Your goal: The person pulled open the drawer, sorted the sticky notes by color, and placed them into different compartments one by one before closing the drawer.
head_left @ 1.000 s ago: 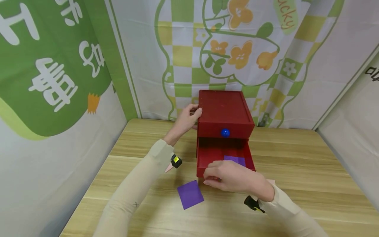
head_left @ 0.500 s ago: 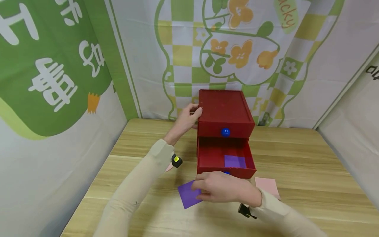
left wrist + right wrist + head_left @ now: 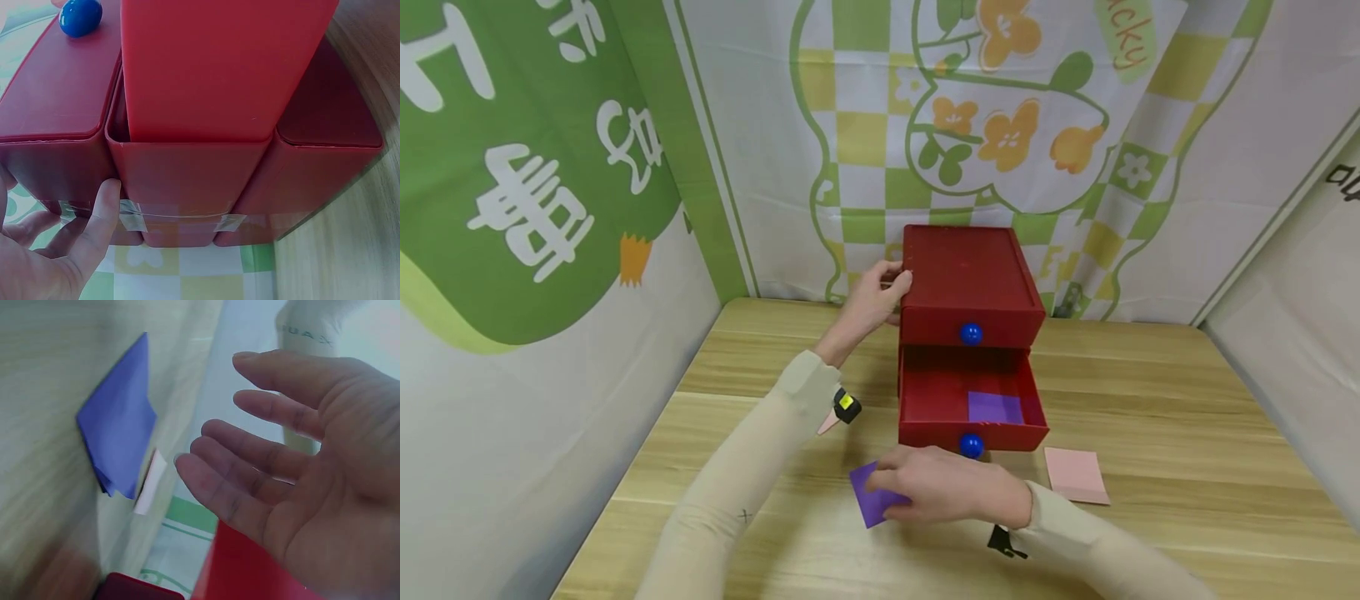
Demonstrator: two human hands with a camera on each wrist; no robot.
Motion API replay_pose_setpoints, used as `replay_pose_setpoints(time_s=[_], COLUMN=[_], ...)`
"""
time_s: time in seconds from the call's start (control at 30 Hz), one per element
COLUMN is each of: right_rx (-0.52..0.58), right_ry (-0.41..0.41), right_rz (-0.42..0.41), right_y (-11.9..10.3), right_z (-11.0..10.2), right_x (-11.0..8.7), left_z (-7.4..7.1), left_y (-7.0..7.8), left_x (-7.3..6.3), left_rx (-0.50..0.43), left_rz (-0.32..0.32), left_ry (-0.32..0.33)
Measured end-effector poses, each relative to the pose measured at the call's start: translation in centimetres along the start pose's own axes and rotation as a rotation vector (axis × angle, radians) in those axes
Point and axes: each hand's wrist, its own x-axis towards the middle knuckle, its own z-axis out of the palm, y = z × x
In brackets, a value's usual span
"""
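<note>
A red drawer cabinet [image 3: 966, 267] with blue knobs stands against the back wall, its middle drawer [image 3: 936, 396] pulled out. My left hand [image 3: 872, 296] holds the cabinet's upper left rear part. In the left wrist view the thumb [image 3: 106, 203] presses the side while the other fingers reach the rear edge. Over a purple paper square [image 3: 868, 500] on the table hovers my right hand [image 3: 951, 483]. Its fingers are loosely bent and apart from the paper [image 3: 122, 422] in the right wrist view. Another purple square [image 3: 995, 407] lies inside the drawer.
A pink paper square [image 3: 1077, 475] lies on the wooden table [image 3: 1180, 417] right of the drawer. Beneath the left wrist shows the corner of another pink piece [image 3: 828, 423]. Printed cloth walls [image 3: 760, 167] enclose the table. Clear tape [image 3: 134, 219] joins the stacked drawer units.
My right hand has moved left and toward me, from the drawer's front to over the purple square on the table. The drawer's lower knob has come into view. My left hand stays put.
</note>
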Motion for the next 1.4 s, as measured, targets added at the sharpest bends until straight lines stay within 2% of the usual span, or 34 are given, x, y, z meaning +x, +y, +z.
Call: replay_pose_setpoints(time_s=[0.4,0.63,0.9,1.03,1.1,1.3,1.4], right_rx=[-0.130,-0.231,-0.244,-0.285,-0.347,-0.658,-0.688], right_ry=[-0.086,-0.084,-0.102,-0.110,-0.107,-0.073,-0.108], right_rz=[0.061,0.048,0.050,0.051,0.036,-0.052,-0.062], right_y=[0.1,0.0,-0.4,-0.6,-0.9,-2.2,-2.6], right_z=[2.1,3.4,3.6,3.7,3.8,4.0,3.8], right_x=[1.1,1.6,1.9,2.0,1.9,1.8,1.7], left_z=[0.0,0.0,-0.1,-0.1,-0.1,-0.1,0.1], left_y=[-0.2,-0.2,-0.1,0.1,0.2,0.3,0.2], left_x=[0.2,0.1,0.3,0.2,0.1,0.1,0.1], left_rx=[-0.017,-0.011,0.000,0.008,0.007,0.003,0.006], left_rz=[-0.018,-0.011,-0.013,-0.015,-0.015,-0.022,-0.017], left_ry=[0.002,0.006,0.005,0.012,0.013,0.015,0.018])
